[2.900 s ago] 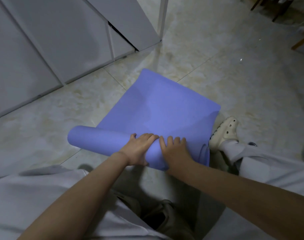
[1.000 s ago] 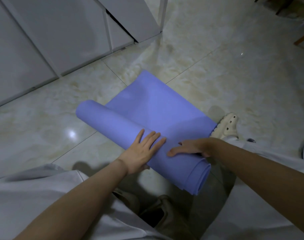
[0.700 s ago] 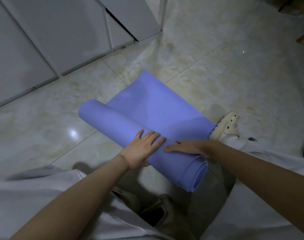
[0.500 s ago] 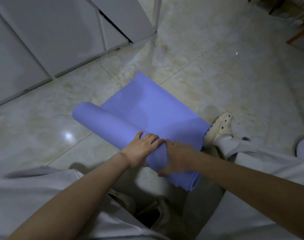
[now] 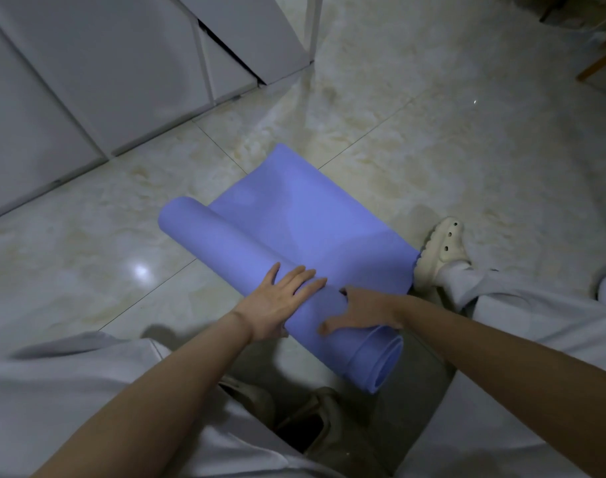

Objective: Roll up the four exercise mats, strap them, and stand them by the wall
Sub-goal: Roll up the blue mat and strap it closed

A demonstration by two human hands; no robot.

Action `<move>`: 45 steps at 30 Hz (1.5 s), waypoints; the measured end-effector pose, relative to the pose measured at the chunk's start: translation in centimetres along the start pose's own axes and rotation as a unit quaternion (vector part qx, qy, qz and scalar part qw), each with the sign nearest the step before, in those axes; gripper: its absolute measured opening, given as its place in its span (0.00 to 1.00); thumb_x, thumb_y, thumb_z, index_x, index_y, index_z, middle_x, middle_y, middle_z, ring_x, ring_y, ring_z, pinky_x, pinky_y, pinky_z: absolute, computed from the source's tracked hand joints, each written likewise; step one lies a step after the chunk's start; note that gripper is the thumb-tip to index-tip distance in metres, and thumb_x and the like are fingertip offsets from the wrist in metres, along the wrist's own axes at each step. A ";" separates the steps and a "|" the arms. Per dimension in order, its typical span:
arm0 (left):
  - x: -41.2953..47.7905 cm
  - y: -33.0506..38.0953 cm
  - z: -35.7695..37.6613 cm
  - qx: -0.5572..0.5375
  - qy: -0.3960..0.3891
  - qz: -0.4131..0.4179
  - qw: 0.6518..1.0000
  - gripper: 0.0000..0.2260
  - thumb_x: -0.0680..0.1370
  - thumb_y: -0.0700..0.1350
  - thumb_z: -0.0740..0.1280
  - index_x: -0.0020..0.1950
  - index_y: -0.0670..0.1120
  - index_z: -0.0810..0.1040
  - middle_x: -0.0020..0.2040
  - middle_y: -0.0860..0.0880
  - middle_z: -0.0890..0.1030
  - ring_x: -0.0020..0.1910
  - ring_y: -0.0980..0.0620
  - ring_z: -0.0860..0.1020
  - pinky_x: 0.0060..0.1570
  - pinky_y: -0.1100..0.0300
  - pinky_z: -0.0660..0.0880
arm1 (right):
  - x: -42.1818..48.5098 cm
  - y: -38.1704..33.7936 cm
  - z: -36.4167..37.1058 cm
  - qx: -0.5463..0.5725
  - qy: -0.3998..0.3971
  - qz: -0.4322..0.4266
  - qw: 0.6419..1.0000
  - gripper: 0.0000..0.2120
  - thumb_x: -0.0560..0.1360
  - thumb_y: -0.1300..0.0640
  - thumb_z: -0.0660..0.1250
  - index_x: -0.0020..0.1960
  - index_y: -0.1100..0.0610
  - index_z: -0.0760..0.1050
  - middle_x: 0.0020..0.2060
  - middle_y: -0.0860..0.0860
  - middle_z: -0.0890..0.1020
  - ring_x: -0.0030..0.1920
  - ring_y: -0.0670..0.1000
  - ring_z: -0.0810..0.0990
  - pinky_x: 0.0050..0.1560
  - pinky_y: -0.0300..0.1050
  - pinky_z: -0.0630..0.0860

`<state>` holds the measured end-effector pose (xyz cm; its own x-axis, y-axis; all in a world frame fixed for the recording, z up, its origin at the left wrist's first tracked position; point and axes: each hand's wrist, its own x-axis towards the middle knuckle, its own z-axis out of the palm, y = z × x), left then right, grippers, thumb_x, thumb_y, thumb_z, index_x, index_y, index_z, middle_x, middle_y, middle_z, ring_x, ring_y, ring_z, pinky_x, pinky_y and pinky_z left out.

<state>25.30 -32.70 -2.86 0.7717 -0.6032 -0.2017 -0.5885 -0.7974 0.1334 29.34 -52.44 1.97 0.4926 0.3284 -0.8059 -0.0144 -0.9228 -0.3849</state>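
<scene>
Matt mat point(image 5: 294, 219), probably foam, glossy tiled floor point(image 5: 432, 132)

- Bare floor tiles point(image 5: 81, 270) are lying open left of the mat point(image 5: 294, 215).
- White cabinets point(image 5: 105, 81) are walling off the far left.
- A cream shoe point(image 5: 439, 250) is crowding the mat's right edge.
- Trouser legs point(image 5: 536, 322) are hemming in the near side.
</scene>
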 end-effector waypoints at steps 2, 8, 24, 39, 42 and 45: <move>-0.6 -0.4 0.2 0.019 0.021 0.010 1.000 0.54 0.54 0.52 0.79 0.75 0.44 0.56 0.68 0.40 0.72 0.66 0.41 0.73 0.60 0.36 0.68 | -0.3 -0.4 -0.2 0.064 -0.029 0.017 0.997 0.53 0.55 0.28 0.72 0.72 0.54 0.62 0.66 0.50 0.71 0.62 0.55 0.71 0.63 0.56 0.69; -1.9 -2.1 -0.4 0.064 0.030 0.028 0.997 0.56 0.56 0.55 0.78 0.76 0.43 0.52 0.67 0.38 0.72 0.67 0.40 0.72 0.59 0.32 0.67 | -0.3 -0.7 0.1 0.334 -0.156 0.018 0.929 0.25 0.72 0.47 0.70 0.66 0.53 0.71 0.60 0.50 0.78 0.57 0.47 0.77 0.64 0.47 0.72; 0.5 -2.4 -0.7 0.027 0.052 0.053 0.997 0.48 0.50 0.54 0.79 0.67 0.46 0.64 0.56 0.44 0.77 0.53 0.47 0.77 0.42 0.45 0.72 | 0.6 -3.4 1.9 -0.060 0.062 -0.044 0.995 0.48 0.68 0.39 0.72 0.75 0.60 0.52 0.69 0.55 0.67 0.66 0.55 0.70 0.56 0.44 0.69; -1.6 -0.1 -1.1 -0.589 0.167 -0.506 0.608 0.29 0.58 0.47 0.63 0.60 0.43 0.73 0.56 0.39 0.76 0.54 0.40 0.77 0.56 0.48 0.75 | 0.8 -3.5 0.6 0.237 0.075 -0.014 0.969 0.36 0.66 0.42 0.75 0.66 0.58 0.67 0.55 0.49 0.75 0.48 0.47 0.75 0.39 0.36 0.71; -1.5 -0.5 -2.4 -0.715 0.178 -0.501 0.454 0.24 0.66 0.54 0.66 0.58 0.44 0.71 0.58 0.40 0.77 0.44 0.46 0.76 0.41 0.54 0.74 | 0.3 -4.2 0.9 0.304 0.045 -0.028 0.951 0.21 0.70 0.48 0.73 0.57 0.57 0.72 0.44 0.47 0.78 0.39 0.41 0.75 0.26 0.28 0.70; -1.8 -1.9 -2.5 -0.787 0.179 -0.444 0.390 0.36 0.67 0.64 0.71 0.68 0.46 0.68 0.60 0.47 0.79 0.49 0.50 0.81 0.35 0.58 0.77 | -0.6 -5.1 1.1 0.326 0.028 -0.051 0.943 0.15 0.72 0.49 0.71 0.54 0.55 0.72 0.44 0.47 0.80 0.41 0.42 0.78 0.31 0.28 0.73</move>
<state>25.64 -30.15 -0.30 0.6522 0.1825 -0.7357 0.6082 0.4533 0.6516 28.21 -47.72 3.91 0.5663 0.3809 -0.7309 -0.4875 -0.5602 -0.6697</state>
